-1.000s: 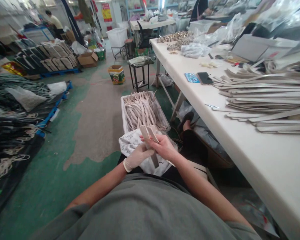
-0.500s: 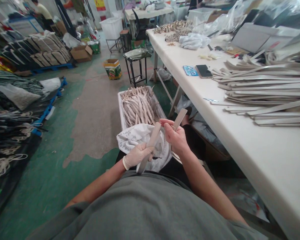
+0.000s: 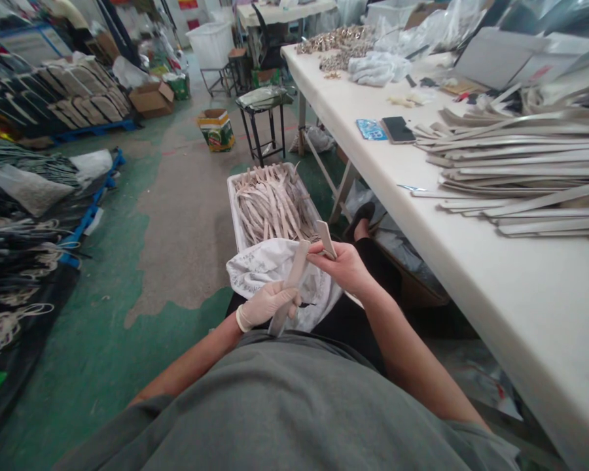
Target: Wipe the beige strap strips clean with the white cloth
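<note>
Over my lap, my left hand [image 3: 269,303], in a pale thin glove, is closed round a flat beige strap [image 3: 298,263] that slants up and away. My bare right hand [image 3: 341,265] pinches a second beige strap end [image 3: 326,239] just right of the first one's tip, its fingertips at or touching that tip. A white cloth bag [image 3: 255,265] with dark print lies across my lap beneath both hands. Beyond it stands a white crate [image 3: 233,208] filled with many beige straps [image 3: 272,203].
On my right is a long white table [image 3: 476,288] with a pile of straps [image 3: 525,173], a phone [image 3: 398,129], a blue packet [image 3: 371,129] and metal fittings [image 3: 341,46]. A stool [image 3: 262,98] and a carton [image 3: 216,129] stand ahead; loaded pallets [image 3: 86,229] line the left.
My right hand has turned, and the strap end in it now leans the other way and shows less length. My left hand keeps its hold. The view has shifted slightly.
</note>
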Demonstrator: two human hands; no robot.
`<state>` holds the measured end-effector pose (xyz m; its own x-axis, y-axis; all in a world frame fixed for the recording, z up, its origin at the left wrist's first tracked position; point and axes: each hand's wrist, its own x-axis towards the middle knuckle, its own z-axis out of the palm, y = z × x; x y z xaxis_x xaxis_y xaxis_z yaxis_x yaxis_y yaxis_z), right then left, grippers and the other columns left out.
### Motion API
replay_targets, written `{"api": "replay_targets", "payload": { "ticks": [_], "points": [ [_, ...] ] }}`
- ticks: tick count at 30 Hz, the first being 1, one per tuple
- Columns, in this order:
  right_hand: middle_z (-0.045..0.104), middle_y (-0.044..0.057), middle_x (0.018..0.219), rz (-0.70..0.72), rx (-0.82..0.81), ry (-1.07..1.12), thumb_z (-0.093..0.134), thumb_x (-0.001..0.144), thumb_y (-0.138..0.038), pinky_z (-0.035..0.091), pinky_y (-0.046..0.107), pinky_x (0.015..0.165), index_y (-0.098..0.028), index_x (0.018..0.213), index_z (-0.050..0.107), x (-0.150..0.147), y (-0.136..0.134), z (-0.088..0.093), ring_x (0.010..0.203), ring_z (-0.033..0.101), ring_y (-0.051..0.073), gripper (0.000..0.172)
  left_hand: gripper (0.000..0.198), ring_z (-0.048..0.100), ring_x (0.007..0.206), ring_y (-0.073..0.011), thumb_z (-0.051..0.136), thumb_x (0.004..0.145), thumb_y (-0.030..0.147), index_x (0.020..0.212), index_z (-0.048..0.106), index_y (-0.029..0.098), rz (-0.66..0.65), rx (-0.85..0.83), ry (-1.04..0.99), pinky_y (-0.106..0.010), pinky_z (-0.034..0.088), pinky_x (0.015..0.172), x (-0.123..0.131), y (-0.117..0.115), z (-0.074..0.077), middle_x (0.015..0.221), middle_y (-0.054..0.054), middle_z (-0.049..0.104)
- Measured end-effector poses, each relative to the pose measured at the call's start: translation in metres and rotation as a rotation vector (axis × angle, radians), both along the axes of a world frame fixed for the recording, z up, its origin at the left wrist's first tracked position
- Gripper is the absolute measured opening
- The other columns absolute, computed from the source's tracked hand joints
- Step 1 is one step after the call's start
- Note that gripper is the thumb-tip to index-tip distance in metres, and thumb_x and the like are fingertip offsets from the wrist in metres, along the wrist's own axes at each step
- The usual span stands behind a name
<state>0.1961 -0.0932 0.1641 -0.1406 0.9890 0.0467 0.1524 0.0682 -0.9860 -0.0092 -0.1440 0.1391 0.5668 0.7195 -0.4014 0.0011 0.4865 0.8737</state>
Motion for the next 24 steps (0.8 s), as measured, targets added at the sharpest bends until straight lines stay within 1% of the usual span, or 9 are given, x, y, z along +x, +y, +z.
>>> {"api": "replay_targets", "payload": {
  "ticks": [3, 6, 9, 11, 13, 15, 19, 22, 24],
  "points": [
    [0.071, 0.003, 0.077, -0.07, 0.074, -0.031, 0.07, 0.077, -0.04, 0.049, 0.033, 0.072, -0.02, 0.078, 0.075, 0.004, 0.001, 0.004, 0.074, 0.063, 0.02, 0.02, 0.058, 0.052, 0.052, -0.0109, 0.069, 0.075, 0.072, 0.078, 0.064, 0.015, -0.004, -0.013, 0.0, -0.023, 0.037, 0.052, 0.002, -0.003, -0.001, 0.061, -0.003, 0.062],
    [0.069, 0.004, 0.074, -0.134, 0.078, -0.028, 0.066, 0.082, -0.046, 0.048, 0.031, 0.068, -0.02, 0.078, 0.074, 0.007, 0.0, 0.009, 0.074, 0.062, 0.02, 0.027, 0.057, 0.053, 0.052, -0.0114, 0.07, 0.074, 0.072, 0.077, 0.064, 0.015, -0.01, -0.023, 0.011, -0.023, 0.038, 0.052, 0.003, -0.005, -0.004, 0.06, -0.003, 0.061],
    [0.066, 0.003, 0.07, -0.063, 0.053, -0.035, 0.055, 0.089, -0.052, 0.045, 0.029, 0.063, -0.019, 0.085, 0.076, 0.009, -0.004, 0.01, 0.068, 0.058, 0.018, 0.039, 0.056, 0.055, 0.053, -0.0126, 0.071, 0.073, 0.071, 0.077, 0.064, 0.015, -0.003, -0.027, 0.075, -0.024, 0.04, 0.053, 0.003, -0.005, -0.01, 0.06, -0.002, 0.062],
    [0.064, 0.001, 0.067, -0.003, 0.062, -0.089, 0.059, 0.087, -0.052, 0.043, 0.028, 0.06, -0.019, 0.091, 0.078, 0.009, -0.007, 0.009, 0.064, 0.056, 0.017, 0.038, 0.055, 0.055, 0.053, -0.0129, 0.071, 0.072, 0.071, 0.076, 0.063, 0.016, 0.003, -0.019, 0.113, -0.024, 0.04, 0.054, 0.004, -0.004, -0.013, 0.059, -0.002, 0.061],
    [0.063, 0.001, 0.065, 0.02, 0.089, -0.181, 0.066, 0.083, -0.05, 0.04, 0.027, 0.057, -0.019, 0.086, 0.078, 0.008, -0.011, 0.008, 0.061, 0.053, 0.015, 0.034, 0.054, 0.054, 0.053, -0.0129, 0.069, 0.074, 0.07, 0.075, 0.061, 0.017, 0.016, 0.0, 0.126, -0.025, 0.04, 0.055, 0.006, -0.004, -0.016, 0.059, -0.001, 0.06],
    [0.062, 0.001, 0.063, 0.005, 0.137, -0.274, 0.068, 0.082, -0.049, 0.038, 0.026, 0.056, -0.018, 0.074, 0.075, 0.007, -0.014, 0.009, 0.059, 0.051, 0.014, 0.033, 0.052, 0.053, 0.053, -0.0128, 0.067, 0.076, 0.069, 0.073, 0.06, 0.017, 0.027, 0.038, 0.14, -0.025, 0.041, 0.057, 0.007, -0.004, -0.016, 0.058, -0.001, 0.059],
    [0.053, -0.001, 0.054, -0.117, 0.266, -0.335, 0.061, 0.087, -0.047, 0.034, 0.026, 0.052, -0.018, 0.063, 0.068, 0.016, -0.016, 0.016, 0.052, 0.045, 0.012, 0.038, 0.044, 0.054, 0.059, -0.0131, 0.063, 0.083, 0.06, 0.073, 0.06, 0.017, -0.021, 0.157, 0.206, -0.026, 0.043, 0.063, 0.006, -0.008, -0.016, 0.063, -0.001, 0.061],
    [0.051, -0.002, 0.053, -0.271, 0.299, -0.314, 0.062, 0.086, -0.043, 0.034, 0.026, 0.05, -0.017, 0.068, 0.07, 0.034, -0.013, 0.022, 0.05, 0.043, 0.011, 0.033, 0.04, 0.054, 0.065, -0.0131, 0.059, 0.089, 0.052, 0.072, 0.061, 0.016, -0.08, 0.246, 0.267, -0.026, 0.043, 0.068, -0.001, -0.012, -0.019, 0.067, -0.001, 0.062],
    [0.05, -0.003, 0.052, -0.382, 0.276, -0.282, 0.065, 0.085, -0.043, 0.034, 0.026, 0.049, -0.017, 0.07, 0.071, 0.046, -0.01, 0.022, 0.049, 0.042, 0.011, 0.03, 0.041, 0.054, 0.066, -0.0133, 0.06, 0.089, 0.052, 0.071, 0.062, 0.016, -0.092, 0.25, 0.292, -0.026, 0.042, 0.067, -0.008, -0.015, -0.026, 0.068, -0.001, 0.062]
  ]
}}
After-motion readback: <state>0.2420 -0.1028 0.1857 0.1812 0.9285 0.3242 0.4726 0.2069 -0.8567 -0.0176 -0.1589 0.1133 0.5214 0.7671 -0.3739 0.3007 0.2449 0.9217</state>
